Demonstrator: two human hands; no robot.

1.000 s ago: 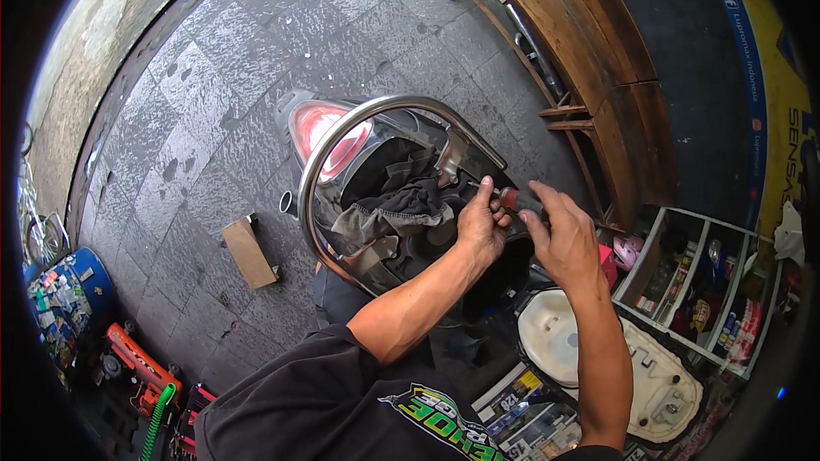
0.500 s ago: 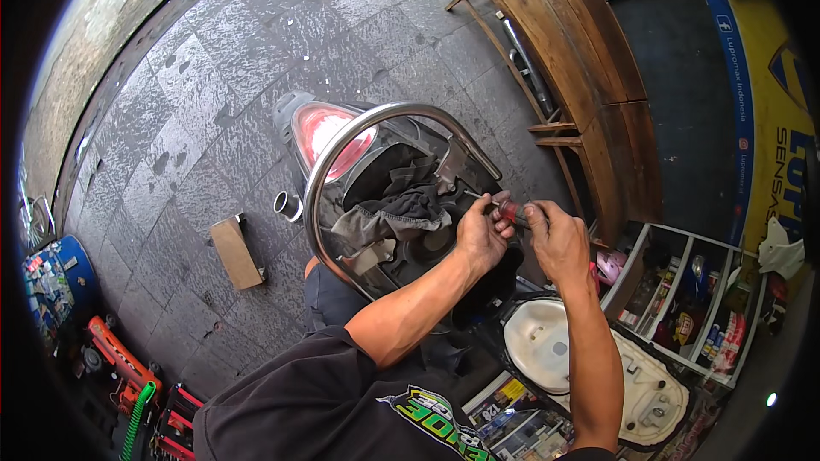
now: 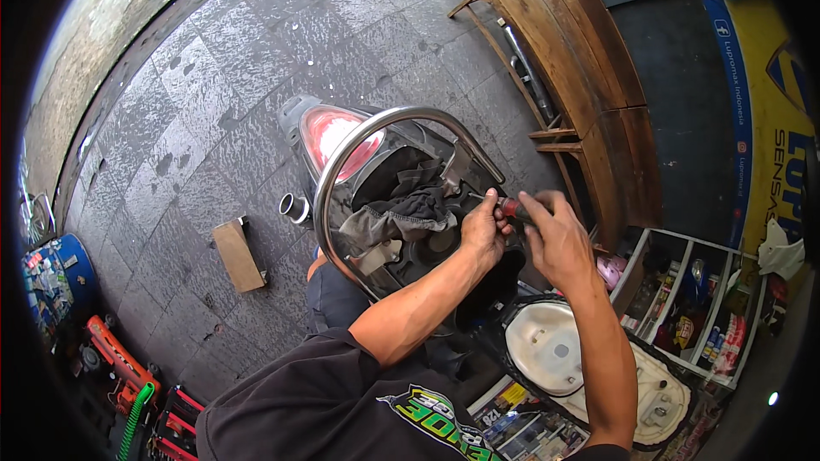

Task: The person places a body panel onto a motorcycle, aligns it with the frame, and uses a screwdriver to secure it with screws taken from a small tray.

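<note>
A screwdriver (image 3: 511, 207) with a red and dark handle lies across between my hands. Its thin shaft points left, toward a metal bracket (image 3: 461, 169) under the chrome grab rail (image 3: 329, 179) of a motor scooter. My left hand (image 3: 483, 230) is closed, thumb and fingers pinching the front of the handle near the shaft. At the handle's back end, my right hand (image 3: 559, 243) has its fingers curled round it, slightly blurred. Dark rags (image 3: 401, 213) are bunched inside the rail, by the red tail light (image 3: 333, 141). The screwdriver's tip is hard to make out.
An upturned seat (image 3: 547, 346) lies below my right forearm. Right of it stands a grey compartment rack (image 3: 683, 243) with bottles. A wooden bench (image 3: 581, 51) stands at the upper right. Left of the scooter are a cardboard box (image 3: 237, 256) and an orange floor jack (image 3: 120, 354).
My right hand's fingers have loosened and shifted on the screwdriver handle, lifting a little. My left hand stays pinched at the handle's front. The view has moved slightly.
</note>
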